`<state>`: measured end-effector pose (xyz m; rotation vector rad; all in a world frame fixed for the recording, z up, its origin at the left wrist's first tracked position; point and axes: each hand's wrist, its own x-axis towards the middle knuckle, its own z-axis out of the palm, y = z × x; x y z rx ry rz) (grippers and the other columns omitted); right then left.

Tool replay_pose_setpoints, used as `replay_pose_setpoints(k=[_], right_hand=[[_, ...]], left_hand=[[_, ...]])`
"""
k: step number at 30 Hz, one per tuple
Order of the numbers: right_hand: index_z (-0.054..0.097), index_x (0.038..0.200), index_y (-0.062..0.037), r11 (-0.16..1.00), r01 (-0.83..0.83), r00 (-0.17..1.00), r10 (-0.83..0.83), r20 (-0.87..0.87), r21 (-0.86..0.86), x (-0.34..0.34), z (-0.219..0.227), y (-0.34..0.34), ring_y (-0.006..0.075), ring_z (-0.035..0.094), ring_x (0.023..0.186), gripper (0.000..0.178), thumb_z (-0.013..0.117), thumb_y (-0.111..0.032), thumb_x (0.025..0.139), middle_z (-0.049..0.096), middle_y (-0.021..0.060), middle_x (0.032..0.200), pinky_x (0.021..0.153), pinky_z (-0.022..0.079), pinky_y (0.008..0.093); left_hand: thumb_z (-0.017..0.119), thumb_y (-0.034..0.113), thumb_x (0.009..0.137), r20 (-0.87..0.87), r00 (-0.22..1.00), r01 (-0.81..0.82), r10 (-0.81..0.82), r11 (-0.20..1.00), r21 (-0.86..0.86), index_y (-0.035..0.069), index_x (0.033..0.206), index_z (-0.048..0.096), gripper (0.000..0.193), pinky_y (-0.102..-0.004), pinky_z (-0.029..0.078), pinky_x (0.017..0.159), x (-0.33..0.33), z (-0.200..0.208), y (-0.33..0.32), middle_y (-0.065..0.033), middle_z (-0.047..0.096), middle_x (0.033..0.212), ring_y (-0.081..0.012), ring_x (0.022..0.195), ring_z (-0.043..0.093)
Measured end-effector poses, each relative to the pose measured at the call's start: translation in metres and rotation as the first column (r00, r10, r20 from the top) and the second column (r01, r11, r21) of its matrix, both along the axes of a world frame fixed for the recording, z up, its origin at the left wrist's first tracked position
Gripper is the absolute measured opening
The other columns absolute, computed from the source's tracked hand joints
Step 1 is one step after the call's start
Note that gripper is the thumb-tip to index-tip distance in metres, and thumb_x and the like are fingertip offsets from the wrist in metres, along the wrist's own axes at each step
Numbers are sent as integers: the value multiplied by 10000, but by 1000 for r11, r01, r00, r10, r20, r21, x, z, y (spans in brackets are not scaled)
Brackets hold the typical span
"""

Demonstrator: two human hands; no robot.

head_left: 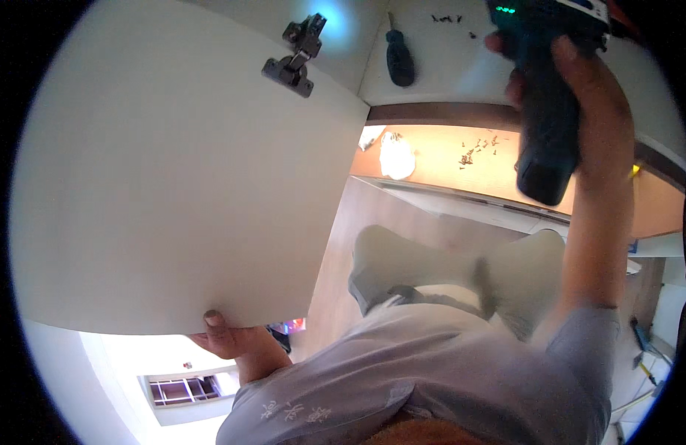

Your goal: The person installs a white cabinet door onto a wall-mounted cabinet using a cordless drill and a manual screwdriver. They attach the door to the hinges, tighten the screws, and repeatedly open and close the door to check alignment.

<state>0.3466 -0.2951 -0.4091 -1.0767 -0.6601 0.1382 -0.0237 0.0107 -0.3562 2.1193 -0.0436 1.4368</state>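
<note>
A large white cabinet door fills the left side. My left hand grips its near edge, with the thumb on the face towards me and the other fingers hidden behind. Near the door's far edge is a dark metal hinge, and a bluish light spot shines beside it on the cabinet panel. In my right hand, up at the far right, is a dark cordless drill. Its handle points towards me, green lights glow on it, and its front end is out of view.
A screwdriver lies on the white cabinet shelf beside several small dark screws. Lower down, a lit wooden surface holds a white plastic bag and more scattered screws. Tools and cables lie at the lower right.
</note>
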Motion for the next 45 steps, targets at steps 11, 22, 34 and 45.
replay_pose_setpoints(k=[11,22,34,45], right_hand=[[571,1297,-2,962,-194,927,244,-284,194,-37,-19,41,146,681,760,543,611,-444,984,716,122,1066,661,567,264],[565,1302,12,955,-209,915,266,-302,210,-34,-12,69,149,679,735,533,607,-420,992,713,137,1069,644,573,269],[609,1186,-42,981,-192,963,182,-200,-36,-17,9,50,144,689,721,561,629,-545,939,708,110,988,642,572,260],[604,1232,-39,976,-213,964,205,-167,-34,-24,19,62,161,718,753,513,675,-458,944,735,117,1040,689,592,287]], left_hand=[[510,11,921,25,715,586,-699,579,-567,-59,1232,613,335,-583,488,1024,-12,25,5,-249,610,1311,-389,1242,595],[524,169,923,59,883,465,-467,848,-255,-65,1247,583,404,-498,583,862,-53,-12,65,-288,651,1173,-364,1060,679],[531,86,925,72,788,583,-611,703,-407,-70,1242,585,357,-445,600,810,-21,-1,33,-280,664,1144,-337,1010,700],[538,10,928,141,633,718,-761,509,-476,-75,1238,586,325,-397,616,762,1,9,16,-272,676,1117,-313,965,719]])
